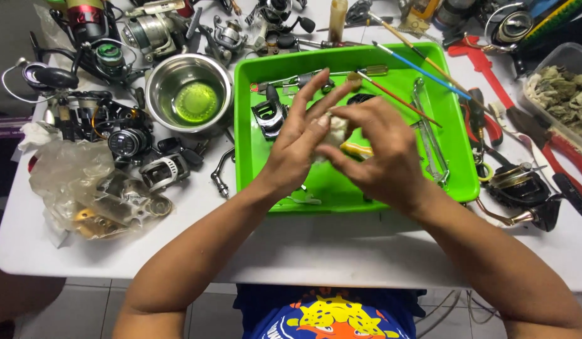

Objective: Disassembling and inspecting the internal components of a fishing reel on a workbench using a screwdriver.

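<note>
Over a bright green plastic tray my left hand and my right hand meet. Between their fingertips they pinch a small white wad, like a bit of cloth or tissue. A small yellow piece shows just under the right fingers; whether it is held I cannot tell. In the tray lie a black reel part, thin brushes and a metal tool.
A steel bowl with green liquid stands left of the tray. Several fishing reels and parts crowd the left and back of the white table. Right: a black-gold reel, red pliers, a clear tub. A plastic bag lies front left.
</note>
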